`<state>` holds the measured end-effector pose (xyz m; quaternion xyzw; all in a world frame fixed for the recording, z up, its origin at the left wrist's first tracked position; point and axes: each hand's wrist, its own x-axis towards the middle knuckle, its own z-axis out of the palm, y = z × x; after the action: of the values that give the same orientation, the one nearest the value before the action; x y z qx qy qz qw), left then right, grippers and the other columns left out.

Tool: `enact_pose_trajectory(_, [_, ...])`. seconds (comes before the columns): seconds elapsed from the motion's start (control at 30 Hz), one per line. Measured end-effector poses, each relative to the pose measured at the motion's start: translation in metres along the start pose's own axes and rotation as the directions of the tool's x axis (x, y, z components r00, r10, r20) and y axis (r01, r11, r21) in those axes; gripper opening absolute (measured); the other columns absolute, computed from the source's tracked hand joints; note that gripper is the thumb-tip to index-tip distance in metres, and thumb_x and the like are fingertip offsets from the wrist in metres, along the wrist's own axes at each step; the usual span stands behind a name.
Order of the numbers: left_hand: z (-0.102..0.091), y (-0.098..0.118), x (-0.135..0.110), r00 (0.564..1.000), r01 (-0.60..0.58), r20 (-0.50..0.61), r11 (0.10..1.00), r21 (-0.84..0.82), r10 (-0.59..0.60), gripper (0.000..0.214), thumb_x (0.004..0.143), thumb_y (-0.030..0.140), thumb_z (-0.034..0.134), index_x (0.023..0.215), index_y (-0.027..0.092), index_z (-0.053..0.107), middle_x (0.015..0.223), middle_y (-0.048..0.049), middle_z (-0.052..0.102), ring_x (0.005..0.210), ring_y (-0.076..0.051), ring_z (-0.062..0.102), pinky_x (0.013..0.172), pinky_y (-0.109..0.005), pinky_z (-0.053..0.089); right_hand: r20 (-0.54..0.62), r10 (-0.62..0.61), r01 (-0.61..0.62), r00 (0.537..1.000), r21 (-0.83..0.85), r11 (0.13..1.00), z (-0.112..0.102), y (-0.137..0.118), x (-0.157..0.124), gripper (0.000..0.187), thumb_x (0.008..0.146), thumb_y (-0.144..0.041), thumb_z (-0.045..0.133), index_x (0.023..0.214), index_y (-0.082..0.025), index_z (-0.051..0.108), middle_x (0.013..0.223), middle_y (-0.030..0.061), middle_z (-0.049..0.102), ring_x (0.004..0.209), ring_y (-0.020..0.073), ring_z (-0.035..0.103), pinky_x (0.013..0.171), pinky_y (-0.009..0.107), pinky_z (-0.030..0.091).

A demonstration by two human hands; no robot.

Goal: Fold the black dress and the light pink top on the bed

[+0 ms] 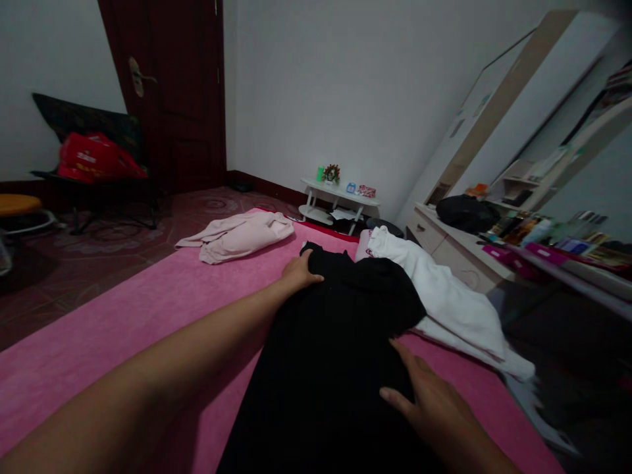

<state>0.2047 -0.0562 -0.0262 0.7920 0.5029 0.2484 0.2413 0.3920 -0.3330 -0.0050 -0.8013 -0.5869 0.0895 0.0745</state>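
Lying from six o'clock up to the centre of the view, a black garment (340,342) covers part of a pink blanket (148,316). Nearest, between four and five o'clock, the right hand (424,395) rests at the garment's right edge, thumb and forefinger spread wide. Farther along, just below the centre, the left hand (299,271) touches its far left corner; I cannot tell whether those fingers grip cloth. Between three and four o'clock lies a white garment (444,296), at nine a pale pink one (241,237). Beyond, at one o'clock, a low white desk (320,185) carries a green cup (320,174).
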Motion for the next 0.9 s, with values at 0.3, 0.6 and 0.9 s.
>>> enact_pose_trajectory(0.3, [-0.012, 0.011, 0.005, 0.947, -0.320, 0.004, 0.947, -0.040, 0.320, 0.054, 0.069, 0.004, 0.060, 0.120, 0.020, 0.064, 0.122, -0.0042, 0.063, 0.116, -0.024, 0.055, 0.105, -0.031, 0.038, -0.016, -0.075, 0.075, 0.997, 0.442, 0.894, 0.009, -0.018, -0.001, 0.046, 0.072, -0.022, 0.053, 0.118, -0.019, 0.060, 0.124, 0.0092, 0.061, 0.120, 0.0228, 0.054, 0.106, 0.041, 0.038])
enact_pose_trajectory(0.6, [-0.057, -0.017, 0.023, 0.958, -0.230, -0.076, 0.898, 0.375, 0.277, 0.058, 0.071, 0.011, 0.065, 0.125, 0.030, 0.059, 0.141, -0.0064, 0.042, 0.127, -0.030, 0.042, 0.104, -0.041, 0.037, 0.050, -0.232, 0.174, 0.971, 0.518, 0.838, 0.004, -0.073, 0.010, 0.062, 0.071, -0.023, 0.062, 0.132, -0.021, 0.050, 0.121, 0.0089, 0.058, 0.106, 0.0226, 0.057, 0.092, 0.038, 0.045])
enact_pose_trajectory(0.9, [-0.022, -0.023, -0.071, 0.904, -0.423, 0.224, 0.839, 0.342, 0.364, 0.054, 0.092, 0.038, 0.043, 0.137, 0.009, 0.045, 0.148, -0.0198, 0.035, 0.140, -0.030, 0.027, 0.114, -0.045, 0.019, 0.024, -0.229, 0.200, 0.973, 0.407, 0.891, 0.003, -0.046, -0.020, 0.052, 0.070, -0.015, 0.050, 0.119, -0.027, 0.061, 0.118, 0.0036, 0.061, 0.111, 0.0217, 0.055, 0.095, 0.035, 0.043])
